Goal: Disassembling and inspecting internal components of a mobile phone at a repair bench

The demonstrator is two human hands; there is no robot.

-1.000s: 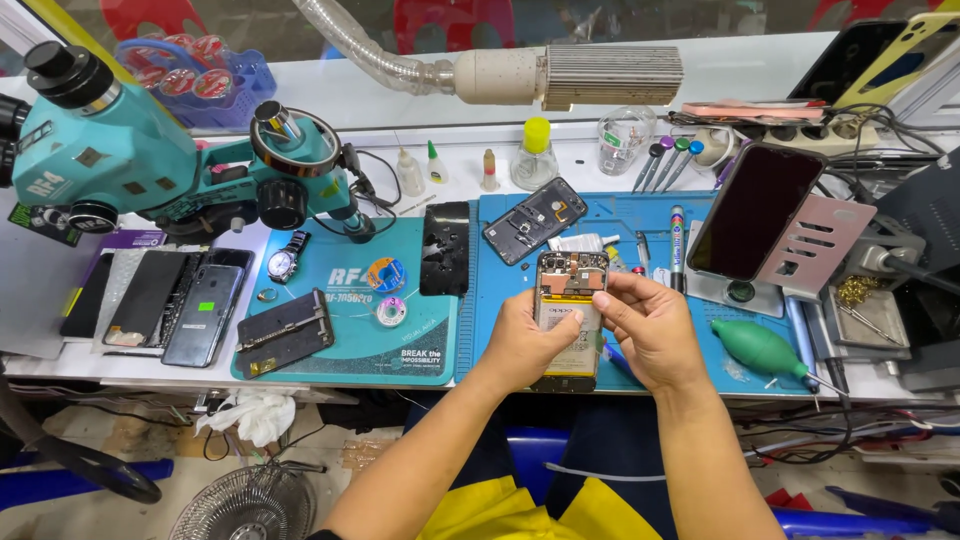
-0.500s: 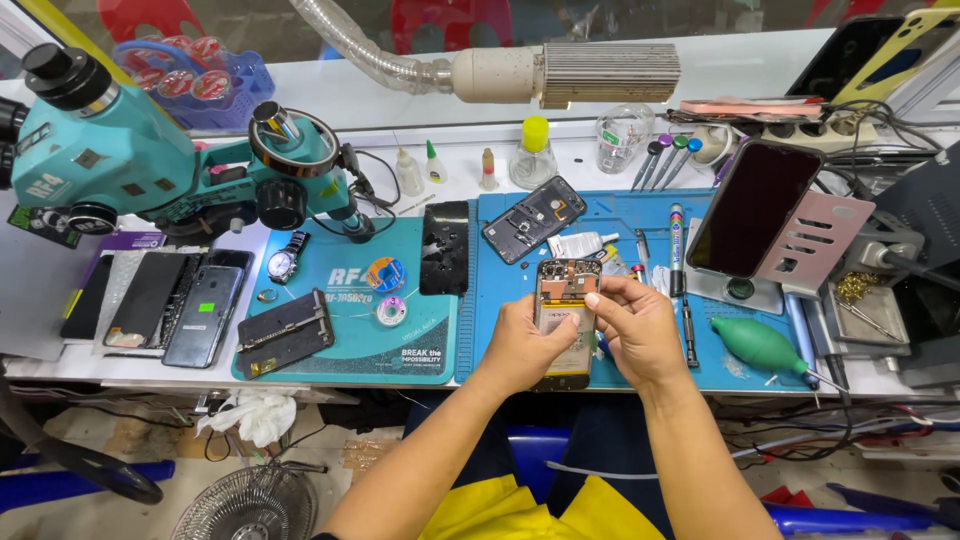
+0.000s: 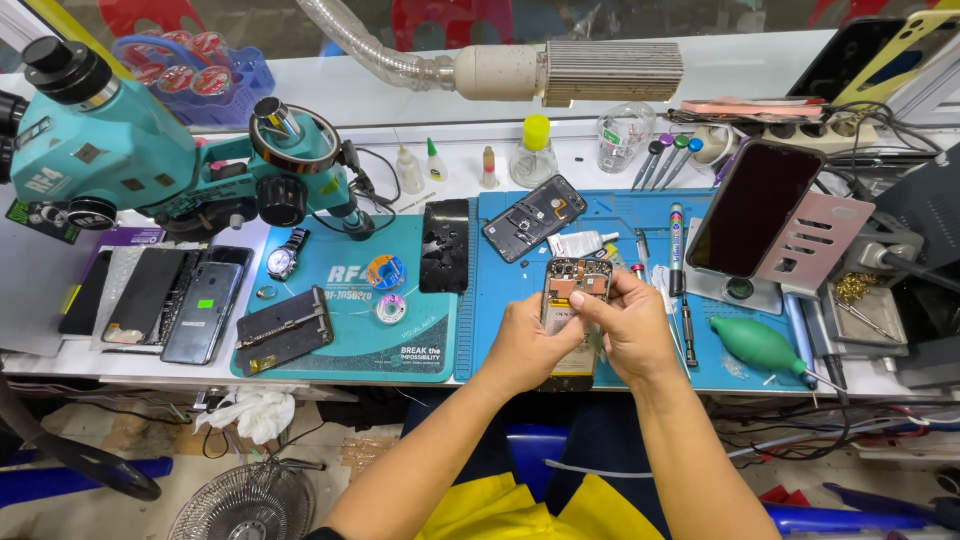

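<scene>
An opened phone [image 3: 573, 290] with its back off, its circuit boards and battery showing, is lifted just over a blue work mat [image 3: 640, 215]. My left hand [image 3: 527, 345] grips its left edge and lower half. My right hand [image 3: 630, 325] holds its right side, with the fingertips pinching at the upper middle of the phone's inside. The lower end of the phone is hidden behind my hands.
A teal microscope [image 3: 130, 150] stands at the back left. A teal mat [image 3: 350, 300] carries a wristwatch [image 3: 283, 258], tape rolls and a phone part. Several phones [image 3: 175, 295] lie far left. A phone on a stand [image 3: 755, 210], a green blower [image 3: 760, 345], screwdrivers and bottles crowd the right and back.
My right hand has shifted left and up onto the phone, its fingers now pinching at the phone's upper middle. The left hand has kept its hold.
</scene>
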